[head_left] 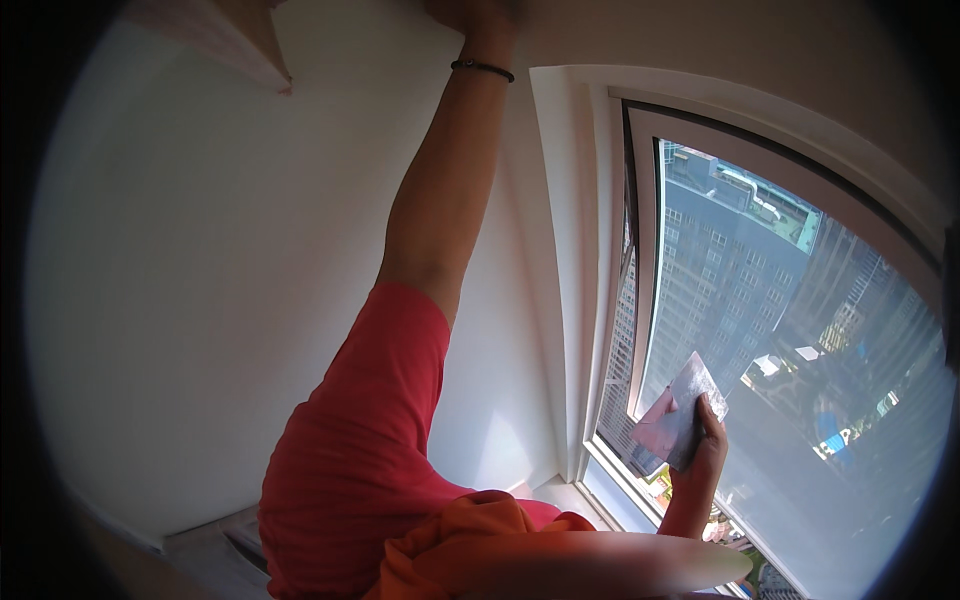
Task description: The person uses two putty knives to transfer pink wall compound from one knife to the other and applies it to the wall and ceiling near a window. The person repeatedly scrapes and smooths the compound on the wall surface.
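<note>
My left arm reaches up in a red sleeve, a dark band round its wrist; my left hand (470, 15) is at the top edge beside the wall (200, 280), its fingers dark and hard to make out. At the lower right, my right hand (700, 445) grips a thin, square pink and silvery packet (675, 410) in front of the window (780, 260). A pale pinkish piece of material with a torn-looking tip (245, 45) juts from the top left.
The window frame (585, 250) runs down the right of the wall corner, with tall buildings outside. A sill (600, 480) lies at its foot. Orange cloth (440, 540) and a blurred oblong shape cross the bottom of the view. Part of a floor (210, 550) shows at the lower left.
</note>
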